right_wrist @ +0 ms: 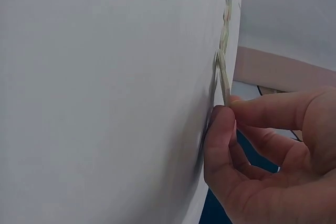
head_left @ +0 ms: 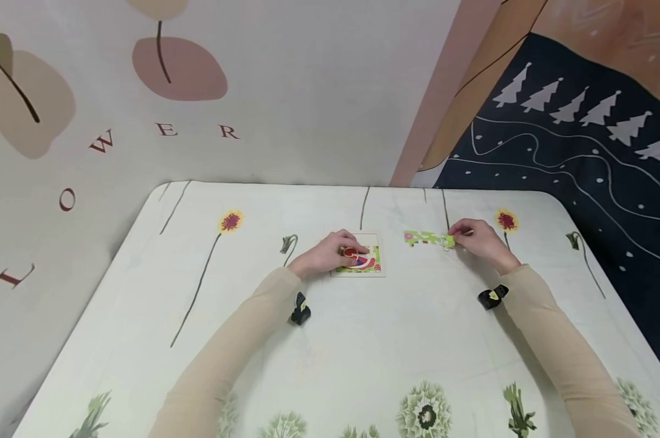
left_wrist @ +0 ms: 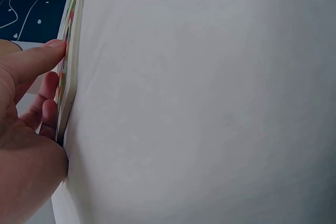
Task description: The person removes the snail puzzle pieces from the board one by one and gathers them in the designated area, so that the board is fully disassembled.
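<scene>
A jigsaw puzzle board (head_left: 370,274) with a pale frame lies on the table, its lower part filled with red, blue and green picture pieces. My left hand (head_left: 326,252) rests on it from the left, thumb (left_wrist: 39,62) and fingertips touching the pieces; the palm partly covers the board. To the right lies a strip of joined green puzzle pieces (head_left: 428,238). My right hand (head_left: 480,240) pinches the strip's right end between thumb and fingers. Edge-on in the right wrist view, the strip (right_wrist: 224,72) bends where its pinched end is lifted slightly off the table.
The white table cover (head_left: 362,347) has printed flowers and stems. Behind it stands a pale wall hanging (head_left: 308,91) with letters, and a dark blue cloth (head_left: 554,140) with white trees hangs at the right. Black straps with small devices (head_left: 300,309) sit at both wrists.
</scene>
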`<state>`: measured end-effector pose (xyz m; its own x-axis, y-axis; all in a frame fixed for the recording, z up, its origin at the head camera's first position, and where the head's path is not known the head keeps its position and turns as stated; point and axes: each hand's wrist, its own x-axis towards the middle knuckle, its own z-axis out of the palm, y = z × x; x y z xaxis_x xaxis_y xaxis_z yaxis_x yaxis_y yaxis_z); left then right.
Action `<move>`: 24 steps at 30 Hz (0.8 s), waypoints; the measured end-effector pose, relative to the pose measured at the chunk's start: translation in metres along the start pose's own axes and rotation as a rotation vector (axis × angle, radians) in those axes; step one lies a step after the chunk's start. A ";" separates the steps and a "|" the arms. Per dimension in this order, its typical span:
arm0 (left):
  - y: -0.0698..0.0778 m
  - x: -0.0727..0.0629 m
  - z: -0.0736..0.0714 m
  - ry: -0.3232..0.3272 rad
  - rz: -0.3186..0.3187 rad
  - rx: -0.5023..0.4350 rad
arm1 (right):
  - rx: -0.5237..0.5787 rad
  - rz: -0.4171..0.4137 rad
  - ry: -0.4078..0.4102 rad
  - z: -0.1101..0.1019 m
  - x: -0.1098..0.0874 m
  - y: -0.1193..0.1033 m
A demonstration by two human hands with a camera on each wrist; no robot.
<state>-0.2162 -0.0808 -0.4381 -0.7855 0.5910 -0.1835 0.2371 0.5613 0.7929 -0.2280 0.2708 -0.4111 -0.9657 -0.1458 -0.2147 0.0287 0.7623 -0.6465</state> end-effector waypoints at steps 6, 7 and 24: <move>0.000 0.000 0.000 -0.001 0.003 0.004 | -0.011 0.014 -0.024 -0.003 0.005 0.002; 0.000 0.000 0.000 -0.002 0.004 0.005 | -0.011 0.024 -0.030 -0.003 0.006 0.002; -0.001 0.000 0.000 -0.008 -0.003 -0.029 | -0.007 0.051 -0.028 0.000 0.011 -0.002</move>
<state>-0.2170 -0.0814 -0.4391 -0.7814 0.5940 -0.1911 0.2175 0.5463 0.8088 -0.2387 0.2674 -0.4122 -0.9554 -0.1243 -0.2680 0.0759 0.7734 -0.6294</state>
